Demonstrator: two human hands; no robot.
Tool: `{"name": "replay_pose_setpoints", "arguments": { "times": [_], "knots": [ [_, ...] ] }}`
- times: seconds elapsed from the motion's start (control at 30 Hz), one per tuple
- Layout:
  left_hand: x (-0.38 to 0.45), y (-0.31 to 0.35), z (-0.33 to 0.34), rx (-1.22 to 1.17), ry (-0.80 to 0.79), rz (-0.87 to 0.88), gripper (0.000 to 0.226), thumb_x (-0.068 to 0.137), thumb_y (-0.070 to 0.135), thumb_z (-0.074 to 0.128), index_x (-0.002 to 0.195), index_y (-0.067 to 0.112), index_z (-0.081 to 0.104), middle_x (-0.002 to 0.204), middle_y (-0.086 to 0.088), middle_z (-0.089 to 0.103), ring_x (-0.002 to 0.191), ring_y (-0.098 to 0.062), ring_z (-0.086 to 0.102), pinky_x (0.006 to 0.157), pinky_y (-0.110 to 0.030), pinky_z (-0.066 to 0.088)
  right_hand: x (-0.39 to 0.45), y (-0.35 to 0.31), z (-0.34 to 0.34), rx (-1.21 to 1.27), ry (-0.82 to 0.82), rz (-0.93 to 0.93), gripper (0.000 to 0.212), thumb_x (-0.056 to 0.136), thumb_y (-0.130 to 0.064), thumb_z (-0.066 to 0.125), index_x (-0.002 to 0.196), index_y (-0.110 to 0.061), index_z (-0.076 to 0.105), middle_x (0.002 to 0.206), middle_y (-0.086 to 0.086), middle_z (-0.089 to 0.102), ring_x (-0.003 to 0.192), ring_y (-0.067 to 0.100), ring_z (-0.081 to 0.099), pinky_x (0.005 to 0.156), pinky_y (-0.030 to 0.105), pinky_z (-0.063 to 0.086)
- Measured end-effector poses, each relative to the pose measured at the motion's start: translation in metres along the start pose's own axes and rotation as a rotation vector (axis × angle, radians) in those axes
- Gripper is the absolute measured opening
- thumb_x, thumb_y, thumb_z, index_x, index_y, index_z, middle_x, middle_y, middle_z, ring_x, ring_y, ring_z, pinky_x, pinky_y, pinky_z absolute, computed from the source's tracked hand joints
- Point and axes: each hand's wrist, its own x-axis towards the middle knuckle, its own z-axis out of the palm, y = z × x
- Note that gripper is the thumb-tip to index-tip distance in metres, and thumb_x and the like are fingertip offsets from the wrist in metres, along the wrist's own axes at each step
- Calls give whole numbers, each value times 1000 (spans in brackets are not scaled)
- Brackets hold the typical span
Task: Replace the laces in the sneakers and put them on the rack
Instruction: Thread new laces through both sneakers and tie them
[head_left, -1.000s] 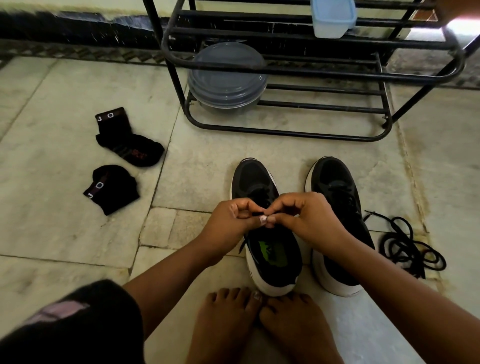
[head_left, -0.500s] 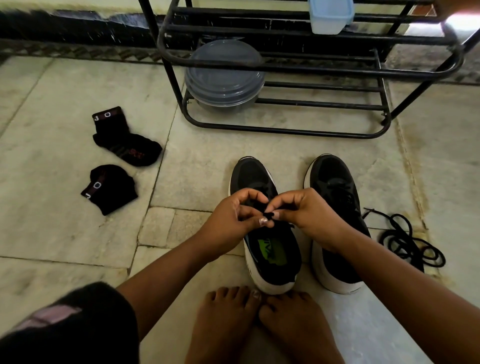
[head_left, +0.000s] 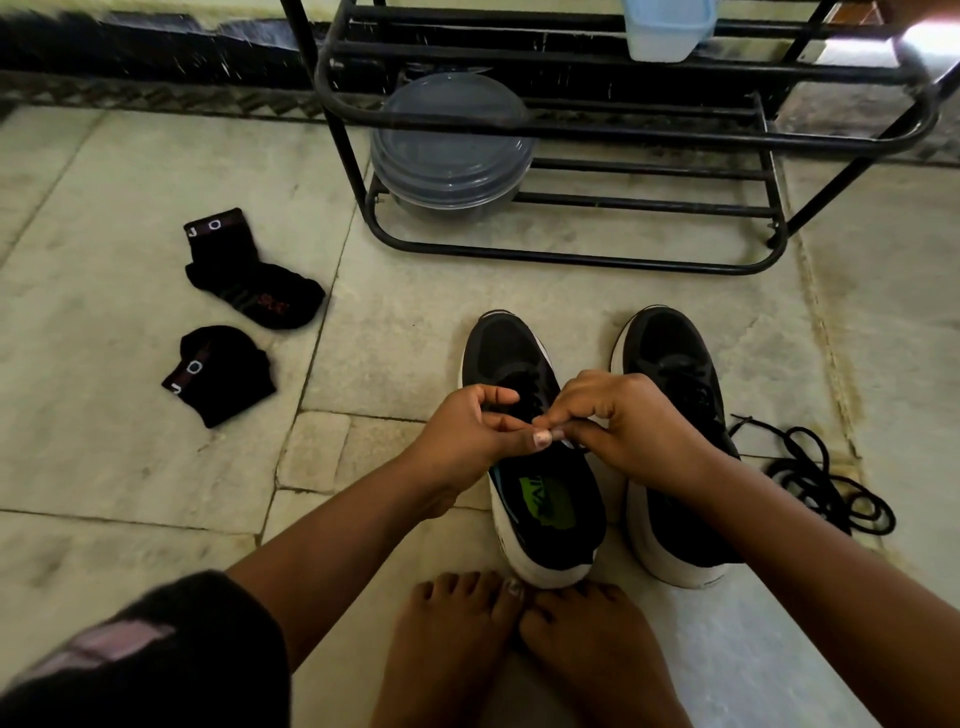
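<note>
Head view: both hands meet over the left sneaker (head_left: 535, 467), left hand (head_left: 467, 431) and right hand (head_left: 623, 426) each with a pinching grip on its black lace at the top eyelets. The right sneaker (head_left: 675, 441) beside it looks laced. A loose lace (head_left: 826, 478) lies on the floor. The rack (head_left: 571, 130) beyond holds no shoes yet, so racking remains.

Sneakers (head_left: 597, 457) sit before the rack (head_left: 571, 130), socks (head_left: 244, 306) left, loose lace (head_left: 826, 478) right.
</note>
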Motion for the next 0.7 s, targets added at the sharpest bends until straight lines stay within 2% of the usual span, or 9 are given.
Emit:
{"name": "replay_pose_setpoints", "arguments": {
  "times": [0.1,0.2,0.3,0.43,0.57,0.7],
  "knots": [
    [-2,-1,4,0,54,36,53,71,3,78,113,12,47,65,4,71,68,-4,69,65,-11,52,1,-2,-4,-53,-58,-7,16,80,-7,72,92,-17,76,82,-8,69,79,1,59,70,11,46],
    [-6,-3,7,79,104,89,54,69,7,81,112,15,50,71,1,73,72,-6,70,62,-9,51,1,-4,-6,-67,-88,10,14,80,-11,74,92,-18,76,83,-8,69,77,-4,57,70,8,43],
    [-9,-3,6,173,118,151,44,70,7,80,105,16,55,77,-1,74,75,-8,71,69,-14,55,1,-6,-5,-70,-93,44,12,79,-14,74,91,-19,75,81,-12,66,74,-8,53,69,7,40],
    [-8,-3,3,294,86,224,32,75,1,75,98,17,60,82,1,74,79,-7,70,76,-21,56,1,-6,-5,-51,-70,119,12,78,-14,75,88,-19,73,81,-13,63,74,-5,55,68,10,42],
    [-7,-3,5,437,127,332,33,71,4,79,86,22,56,76,7,71,74,3,67,65,-8,48,3,-8,-8,-86,-123,155,10,79,-17,74,88,-19,72,80,-14,60,72,-3,54,67,10,41],
    [-7,0,7,582,157,426,33,71,7,79,82,22,52,75,10,68,72,10,62,59,-2,41,6,-11,-10,-124,-176,181,7,81,-22,72,88,-20,71,81,-10,64,71,1,57,67,18,47]
  ]
}}
